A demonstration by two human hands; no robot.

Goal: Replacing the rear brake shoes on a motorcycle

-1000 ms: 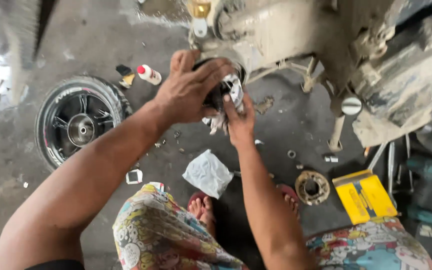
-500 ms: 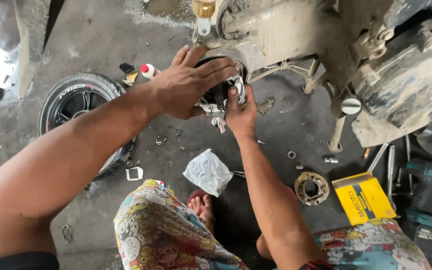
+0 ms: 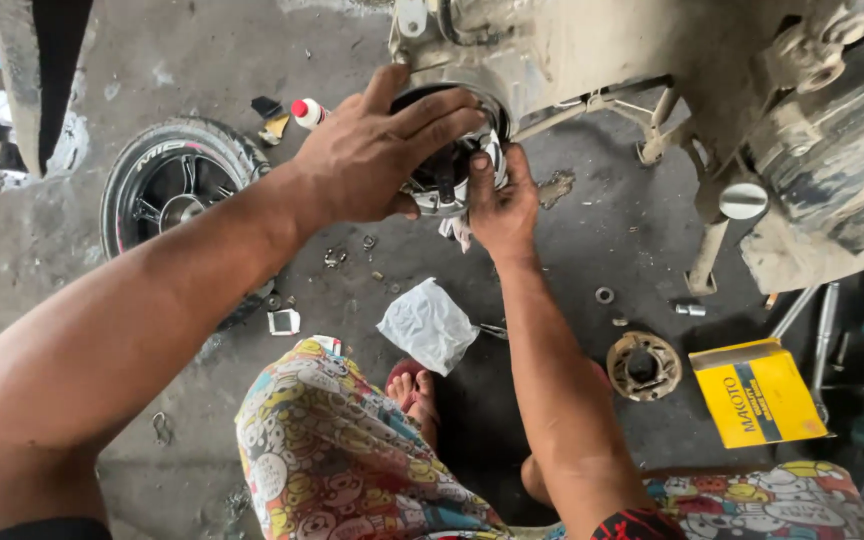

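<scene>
A spoked wheel with its tyre (image 3: 174, 190) is being left lying flat on the concrete floor (image 3: 202, 60) at the far left, with a small white bottle with a red cap (image 3: 307, 112) lying just beyond it. The left hand (image 3: 377, 155) is being spread over the top of a round metal part (image 3: 452, 165) set in the underside of a dusty vehicle body (image 3: 592, 50); its fingers (image 3: 432, 110) are being stretched across the rim, pressing on it rather than clenched. The same part is being gripped from below by the right hand (image 3: 502, 200), whose fingers are being curled against its lower edge. Near the person's bare feet, a crumpled white plastic bag (image 3: 429, 325) is lying on the floor. Further right, a round rusty metal disc (image 3: 643, 365) is lying just beside a yellow cardboard box (image 3: 757, 393), and long metal tools (image 3: 824, 320) are resting near the right edge.
</scene>
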